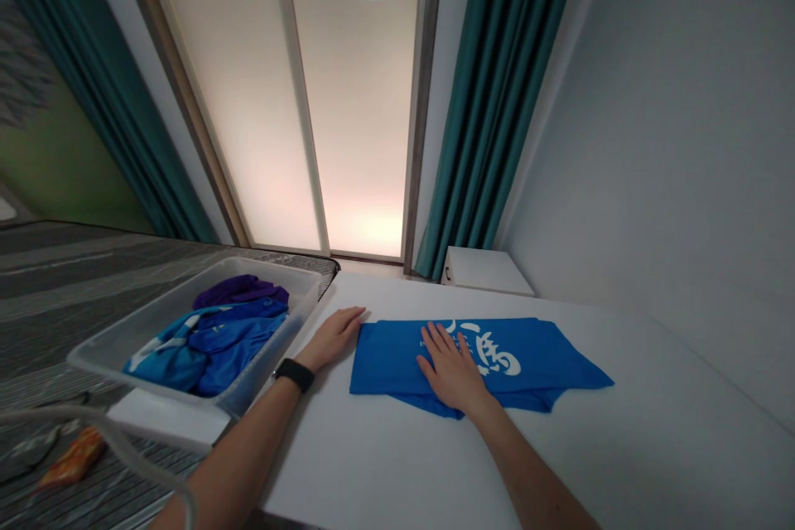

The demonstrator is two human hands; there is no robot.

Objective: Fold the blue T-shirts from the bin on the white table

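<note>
A blue T-shirt [391, 356] with white printed lettering lies folded lengthwise on the white table [385, 455]. Its sleeve end points right, and a lower layer sticks out along the near edge. My right hand [451, 368] rests flat on the shirt beside the print, fingers spread. My left hand [335, 337] lies on the table just left of the shirt's left edge, its fingers stretched out toward the far corner. On that wrist is a black watch band [294, 374]. Whether the left fingertips touch the cloth I cannot tell.
A translucent plastic bin [103, 354] with blue and purple clothes [239, 331] stands left of the table, on a grey striped bed [55, 265]. A white cabinet [488, 271] is behind the table. A pale cable [124, 447] curves across the lower left. A wall borders the right side.
</note>
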